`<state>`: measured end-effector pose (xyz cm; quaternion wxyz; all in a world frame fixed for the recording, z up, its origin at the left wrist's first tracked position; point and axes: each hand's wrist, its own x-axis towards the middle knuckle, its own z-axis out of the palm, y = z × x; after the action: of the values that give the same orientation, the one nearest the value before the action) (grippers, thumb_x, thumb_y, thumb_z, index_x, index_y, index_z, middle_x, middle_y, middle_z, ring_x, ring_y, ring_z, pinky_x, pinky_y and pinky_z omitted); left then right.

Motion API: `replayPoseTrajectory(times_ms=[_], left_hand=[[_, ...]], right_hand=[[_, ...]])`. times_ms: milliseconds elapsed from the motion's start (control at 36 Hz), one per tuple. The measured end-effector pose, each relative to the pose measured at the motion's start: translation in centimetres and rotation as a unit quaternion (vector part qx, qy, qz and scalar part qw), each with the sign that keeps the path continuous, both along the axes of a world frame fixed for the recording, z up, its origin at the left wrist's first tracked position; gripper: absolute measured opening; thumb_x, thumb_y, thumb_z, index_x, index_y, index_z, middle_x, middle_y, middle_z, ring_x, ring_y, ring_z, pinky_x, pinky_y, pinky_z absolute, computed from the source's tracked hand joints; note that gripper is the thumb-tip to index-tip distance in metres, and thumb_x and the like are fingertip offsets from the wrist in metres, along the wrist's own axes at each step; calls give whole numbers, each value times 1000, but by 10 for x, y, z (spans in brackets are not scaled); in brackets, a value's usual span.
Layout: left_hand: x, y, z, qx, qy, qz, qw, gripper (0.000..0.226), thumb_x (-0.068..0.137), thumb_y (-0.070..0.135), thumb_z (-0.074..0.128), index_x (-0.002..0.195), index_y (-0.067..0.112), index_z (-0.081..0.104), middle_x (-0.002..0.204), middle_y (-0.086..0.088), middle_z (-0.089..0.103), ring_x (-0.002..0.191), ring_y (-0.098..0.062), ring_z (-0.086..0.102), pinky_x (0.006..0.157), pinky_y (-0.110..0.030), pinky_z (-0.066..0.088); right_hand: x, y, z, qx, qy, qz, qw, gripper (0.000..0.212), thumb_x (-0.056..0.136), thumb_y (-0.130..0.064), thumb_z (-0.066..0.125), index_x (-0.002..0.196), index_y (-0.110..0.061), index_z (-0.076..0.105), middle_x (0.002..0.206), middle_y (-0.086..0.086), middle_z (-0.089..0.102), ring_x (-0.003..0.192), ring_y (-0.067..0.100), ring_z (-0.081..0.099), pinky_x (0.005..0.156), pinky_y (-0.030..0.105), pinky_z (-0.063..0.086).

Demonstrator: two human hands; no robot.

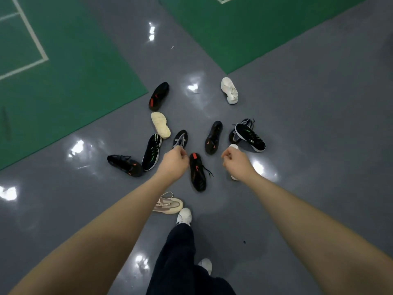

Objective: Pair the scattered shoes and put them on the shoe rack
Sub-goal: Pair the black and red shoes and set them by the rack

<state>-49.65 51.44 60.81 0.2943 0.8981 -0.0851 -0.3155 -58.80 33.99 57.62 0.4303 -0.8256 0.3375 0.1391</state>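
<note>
Several shoes lie scattered on the grey floor [297,145]. My left hand [174,161] pinches the heel of a grey-and-black shoe [181,137]. My right hand [234,161] is curled over the middle of a white shoe [234,146], whose two ends show past the hand. Between my hands lies a black shoe with red marks [197,173]; its match [158,95] is farther back left. Another white shoe [229,90] lies at the back right. No shoe rack is in view.
Also on the floor are a cream shoe, sole up [160,124], a black-and-green shoe [152,151], two black shoes with orange marks [125,165] [213,137], a stacked pair [249,136] and a beige shoe [168,204]. My own feet wear white shoes [184,216]. Green court mats [63,81] border the floor.
</note>
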Motion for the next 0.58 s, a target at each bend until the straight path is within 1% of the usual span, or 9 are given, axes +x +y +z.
replayPoseTrajectory(times_ms=[56, 139, 222, 278, 333, 389, 444, 528, 583], left_hand=[[18, -5, -14, 6, 7, -4, 1000, 24, 94, 20, 43, 111, 10, 57, 112, -11, 63, 101, -29, 58, 85, -34, 48], [41, -15, -35, 10, 29, -18, 999, 23, 94, 20, 44, 112, 10, 55, 110, -12, 62, 98, -29, 59, 83, -36, 50], [65, -27, -59, 9, 48, -18, 999, 24, 94, 19, 44, 113, 9, 55, 109, -13, 62, 97, -30, 59, 81, -35, 48], [82, -37, -73, 4, 56, -10, 998, 23, 94, 19, 44, 112, 9, 55, 108, -13, 63, 96, -29, 59, 78, -34, 48], [96, -48, -87, 3, 64, -4, 998, 24, 95, 20, 42, 112, 9, 55, 107, -11, 62, 90, -26, 57, 75, -32, 47], [111, -61, -105, 8, 62, -6, 998, 24, 96, 19, 42, 113, 8, 54, 106, -9, 62, 90, -23, 55, 74, -28, 43], [123, -72, -124, 12, 63, -2, 998, 25, 95, 18, 42, 114, 8, 55, 106, -9, 63, 95, -24, 56, 75, -27, 42], [137, -86, -159, 10, 79, 22, 997, 23, 94, 17, 43, 111, 8, 55, 104, -11, 64, 97, -26, 58, 81, -32, 46], [144, -94, -189, 17, 84, 34, 996, 24, 94, 17, 44, 113, 8, 55, 106, -11, 64, 100, -26, 57, 83, -31, 45]], right_hand=[[18, -6, -12, 8, 5, -15, 1000, 22, 91, -17, 40, 77, -30, 50, 85, 0, 63, 87, 25, 62, 83, 43, 52], [46, -13, -32, 11, 9, -20, 1000, 25, 92, -13, 42, 74, -30, 47, 79, -1, 61, 85, 26, 62, 83, 44, 52], [74, -24, -53, 17, 19, -31, 999, 27, 91, -13, 42, 71, -30, 47, 81, 0, 63, 86, 26, 61, 83, 46, 52], [91, -32, -66, 19, 27, -31, 999, 27, 91, -13, 42, 72, -29, 48, 83, 3, 64, 86, 26, 61, 82, 43, 52], [106, -40, -81, 22, 33, -24, 999, 25, 93, -12, 43, 74, -29, 48, 84, 5, 64, 85, 24, 60, 80, 39, 50], [122, -48, -99, 28, 38, -15, 999, 21, 93, -12, 43, 78, -25, 50, 83, 5, 63, 83, 23, 59, 77, 37, 49], [137, -56, -121, 31, 44, -2, 999, 21, 93, -11, 44, 78, -25, 50, 80, 3, 61, 82, 24, 59, 77, 36, 50], [154, -69, -159, 35, 56, 11, 998, 26, 93, -11, 46, 73, -28, 48, 77, 2, 59, 85, 29, 63, 76, 40, 52], [164, -79, -189, 37, 65, 25, 997, 20, 93, -13, 46, 78, -25, 51, 78, 3, 60, 85, 28, 63, 77, 40, 52]])
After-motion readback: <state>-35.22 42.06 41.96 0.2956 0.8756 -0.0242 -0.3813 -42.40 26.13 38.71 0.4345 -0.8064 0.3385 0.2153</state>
